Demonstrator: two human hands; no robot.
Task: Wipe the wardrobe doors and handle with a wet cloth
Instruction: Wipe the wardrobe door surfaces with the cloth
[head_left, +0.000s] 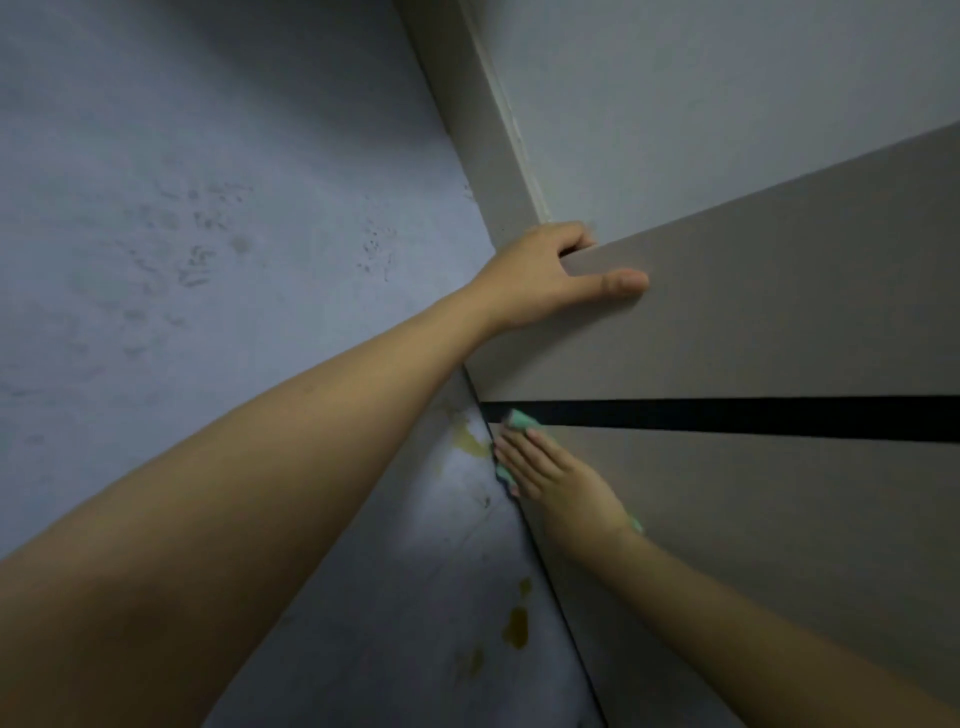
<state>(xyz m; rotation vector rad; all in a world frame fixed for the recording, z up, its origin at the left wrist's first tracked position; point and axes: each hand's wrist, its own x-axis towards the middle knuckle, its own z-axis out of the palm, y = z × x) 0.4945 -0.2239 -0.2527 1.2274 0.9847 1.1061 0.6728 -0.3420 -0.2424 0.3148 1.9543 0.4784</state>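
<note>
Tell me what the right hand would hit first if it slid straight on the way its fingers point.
Probably the black strip just beyond the right hand and its green cloth.

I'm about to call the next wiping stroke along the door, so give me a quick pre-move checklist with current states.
1. Left hand steadies the door's top edge, fingers curled over it: ok.
2. Right hand presses the green cloth flat on the door: ok.
3. Cloth reaches the door's left edge: ok.
4. Cloth wet enough: cannot tell.
5. Dark strip to the right is unobstructed: ok.
</note>
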